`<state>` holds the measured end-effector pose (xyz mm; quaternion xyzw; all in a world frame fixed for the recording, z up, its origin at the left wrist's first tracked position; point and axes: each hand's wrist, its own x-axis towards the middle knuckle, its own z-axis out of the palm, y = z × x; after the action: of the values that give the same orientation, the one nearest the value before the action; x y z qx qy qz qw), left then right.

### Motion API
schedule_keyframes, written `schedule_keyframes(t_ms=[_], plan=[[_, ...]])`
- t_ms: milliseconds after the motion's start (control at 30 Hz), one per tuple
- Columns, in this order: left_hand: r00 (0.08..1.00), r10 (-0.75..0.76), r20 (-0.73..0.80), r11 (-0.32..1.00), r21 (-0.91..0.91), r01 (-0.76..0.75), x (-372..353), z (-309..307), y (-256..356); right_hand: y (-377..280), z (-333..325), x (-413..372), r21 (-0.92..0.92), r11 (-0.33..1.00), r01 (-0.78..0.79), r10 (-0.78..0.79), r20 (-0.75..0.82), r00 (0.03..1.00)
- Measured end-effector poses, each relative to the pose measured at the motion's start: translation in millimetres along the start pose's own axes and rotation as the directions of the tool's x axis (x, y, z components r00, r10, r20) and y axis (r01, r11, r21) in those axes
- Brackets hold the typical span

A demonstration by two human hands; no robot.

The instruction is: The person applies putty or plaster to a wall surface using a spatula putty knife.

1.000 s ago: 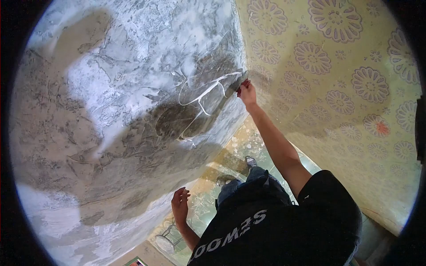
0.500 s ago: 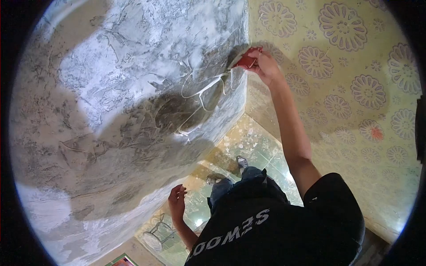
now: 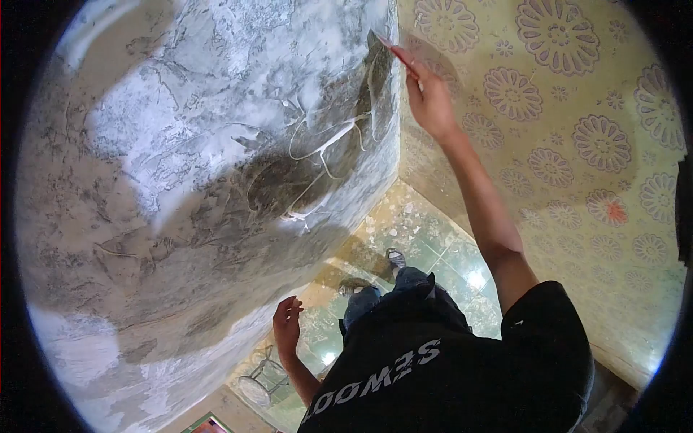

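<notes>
My right hand [image 3: 433,105] is raised near the inside corner and closed around a red putty knife [image 3: 404,58]. The knife appears nearly edge-on, its tip by the grey-white plastered wall [image 3: 216,94]. Below it, white ridges of putty [image 3: 336,137] stand out on a darker, shadowed patch of that wall. Low beside the same wall hangs my left hand [image 3: 287,322], its fingers loosely curled and a little apart. I make out no tool in it.
On the right, a yellowish wall [image 3: 534,137] with flower patterns meets the plastered one. White flecks dot the green tiled floor [image 3: 426,238] around my feet. A stool with metal legs [image 3: 263,379] stands at lower left, near a framed colourful object [image 3: 208,424].
My right hand has moved up along the corner with the putty knife, which has turned from showing its flat red face to nearly edge-on. My left hand has barely moved.
</notes>
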<state>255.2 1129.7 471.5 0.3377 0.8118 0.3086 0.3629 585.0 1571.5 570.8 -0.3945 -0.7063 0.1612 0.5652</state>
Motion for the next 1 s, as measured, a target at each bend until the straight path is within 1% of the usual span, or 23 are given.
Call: schedule_keyframes(t_ms=[33, 67, 100, 167, 300, 367, 433, 500, 533, 567, 600, 633, 667, 733, 767, 833, 867, 900, 967, 1000], plan=[[1.0, -0.009, 0.002, 1.0, -0.006, 0.009, 0, -1, -2, 5, 9, -4, 0.002, 0.995, 0.095, -0.095, -0.049, 0.994], [1.0, -0.02, 0.003, 1.0, -0.012, 0.02, 0, -3, -4, 12, 11, -8, 0.021, 0.993, 0.115, -0.115, 0.006, 0.993], [1.0, -0.023, -0.004, 1.0, -0.008, 0.023, 0, -4, 0, 19, 14, -13, 0.029, 0.993, 0.113, -0.113, 0.006, 0.994], [0.998, -0.06, -0.031, 0.998, -0.02, 0.059, -7, -5, 8, 35, 23, -29, -0.019, 0.982, 0.188, -0.187, 0.037, 0.982], [0.997, -0.071, -0.031, 0.997, -0.019, 0.071, -11, -6, -1, 50, 40, -68, -0.035, 0.996, 0.077, -0.074, 0.076, 0.994], [0.997, -0.074, -0.034, 0.996, -0.059, 0.072, -12, -7, -7, 64, 58, -103, -0.012, 0.998, 0.061, -0.06, 0.08, 0.995], [0.998, -0.057, -0.021, 0.998, -0.04, 0.057, -7, -6, -10, 82, 76, -146, 0.165, 0.983, -0.08, 0.048, 0.193, 0.98], [0.999, -0.043, -0.008, 0.999, -0.017, 0.043, -3, -5, -6, 62, 69, -169, 0.214, 0.938, -0.271, 0.189, 0.341, 0.921], [1.0, -0.023, -0.003, 1.0, -0.009, 0.023, -1, -4, 1, 71, 77, -184, 0.191, 0.926, -0.325, 0.271, 0.261, 0.927], [1.0, -0.004, -0.002, 1.0, -0.001, 0.004, 0, -4, 6, 91, 86, -193, 0.194, 0.926, -0.323, 0.27, 0.258, 0.928], [1.0, -0.002, -0.007, 1.0, -0.001, 0.002, 1, -4, 10, 123, 96, -202, 0.447, 0.763, -0.467, 0.459, 0.133, 0.878], [1.0, -0.01, -0.017, 1.0, -0.008, 0.01, 2, -5, 13, 142, 104, -202, 0.681, 0.526, -0.509, 0.647, 0.068, 0.76], [0.999, -0.02, -0.025, 1.0, -0.015, 0.02, 0, -5, 14, 142, 103, -191, 0.682, 0.524, -0.51, 0.646, 0.072, 0.76], [0.999, -0.031, -0.023, 0.999, -0.019, 0.03, -2, -5, 8, 142, 97, -166, 0.608, 0.392, -0.691, 0.787, 0.167, 0.594], [0.999, -0.039, -0.024, 0.999, -0.023, 0.039, -3, -6, 4, 144, 101, -156, 0.61, 0.392, -0.688, 0.784, 0.17, 0.598], [0.997, -0.04, -0.059, 0.999, -0.038, 0.037, -9, -8, 2, 163, 117, -149, 0.647, 0.325, -0.69, 0.763, 0.252, 0.596], [0.996, -0.042, -0.081, 0.998, -0.053, 0.038, -14, -9, 0, 173, 117, -147, 0.617, 0.311, -0.723, 0.749, 0.309, 0.586], [0.996, -0.04, -0.082, 0.998, -0.06, 0.035, -17, -8, -2, 166, 114, -142, 0.615, 0.318, -0.722, 0.746, 0.308, 0.591], [0.988, -0.114, -0.107, 0.989, -0.111, 0.103, -20, -5, -4, 141, 94, -126, 0.633, 0.293, -0.717, 0.748, 0.315, 0.584], [0.988, -0.117, -0.104, 0.987, -0.124, 0.104, -19, -4, -7, 131, 87, -116, 0.625, 0.303, -0.719, 0.744, 0.316, 0.588]])
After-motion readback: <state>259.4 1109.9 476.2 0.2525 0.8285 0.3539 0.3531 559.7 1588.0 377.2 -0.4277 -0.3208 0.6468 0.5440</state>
